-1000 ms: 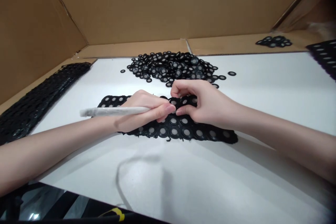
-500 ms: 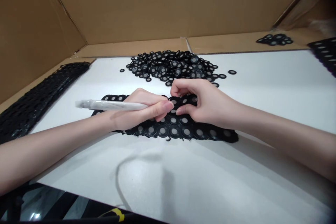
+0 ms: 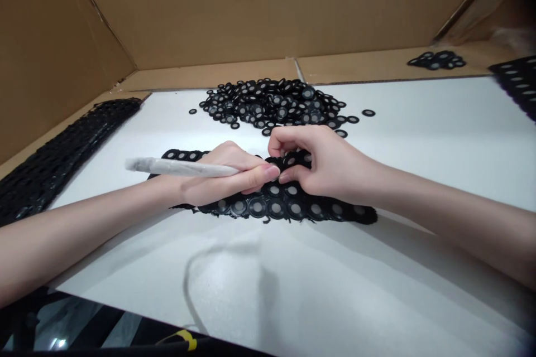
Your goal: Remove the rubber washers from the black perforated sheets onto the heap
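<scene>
— Black, grey-dotted sheet point(image 3: 276, 208) in the head view, lying on the white table point(image 3: 335, 279), nearer than the disc pile point(image 3: 259, 109)!
— And the grips?
— Left hand point(image 3: 221, 187) clasps a whitish pen-like tool point(image 3: 180, 167), tip hidden; right hand point(image 3: 333, 167) pinches the sheet's far side.
— How best to work it?
— I'd say brace that sheet firmly, make the tool's movements small, and leave the worked spot uncovered by fingers.
</scene>
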The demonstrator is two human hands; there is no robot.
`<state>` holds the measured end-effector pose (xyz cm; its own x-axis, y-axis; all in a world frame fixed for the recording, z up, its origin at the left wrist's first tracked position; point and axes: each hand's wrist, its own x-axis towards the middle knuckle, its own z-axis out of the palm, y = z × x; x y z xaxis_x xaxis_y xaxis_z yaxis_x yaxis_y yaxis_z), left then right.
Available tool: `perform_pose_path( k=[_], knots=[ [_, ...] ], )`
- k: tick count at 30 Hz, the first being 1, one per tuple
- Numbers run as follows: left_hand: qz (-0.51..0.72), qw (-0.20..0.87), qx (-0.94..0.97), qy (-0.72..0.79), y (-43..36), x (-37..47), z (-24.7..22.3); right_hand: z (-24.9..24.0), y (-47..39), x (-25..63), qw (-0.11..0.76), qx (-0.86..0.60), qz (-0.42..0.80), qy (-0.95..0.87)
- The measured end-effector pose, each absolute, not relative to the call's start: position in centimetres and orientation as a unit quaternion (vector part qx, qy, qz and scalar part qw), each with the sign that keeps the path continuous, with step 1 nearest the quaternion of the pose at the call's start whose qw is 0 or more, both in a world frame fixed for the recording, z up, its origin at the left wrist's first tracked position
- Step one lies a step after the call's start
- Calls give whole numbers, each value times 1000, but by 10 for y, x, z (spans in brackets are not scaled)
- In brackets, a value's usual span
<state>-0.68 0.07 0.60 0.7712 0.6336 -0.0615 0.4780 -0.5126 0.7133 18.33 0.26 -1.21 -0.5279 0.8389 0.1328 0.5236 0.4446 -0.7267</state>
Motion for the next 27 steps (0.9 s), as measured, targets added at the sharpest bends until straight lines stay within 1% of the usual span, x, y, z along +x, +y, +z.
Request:
perform_pose_path(
  k=[7,13,27],
  knots=[
    [177,371,848,335,-3,-8,2,-14,3,184,260,-424,300,-814],
    [183,362,854,327,-3,-8,1,-14,2,184,263,-423,302,-813],
    [72,379,873,297,5,-7,6,-15,2,183,263,-427,292,-814]
  ],
)
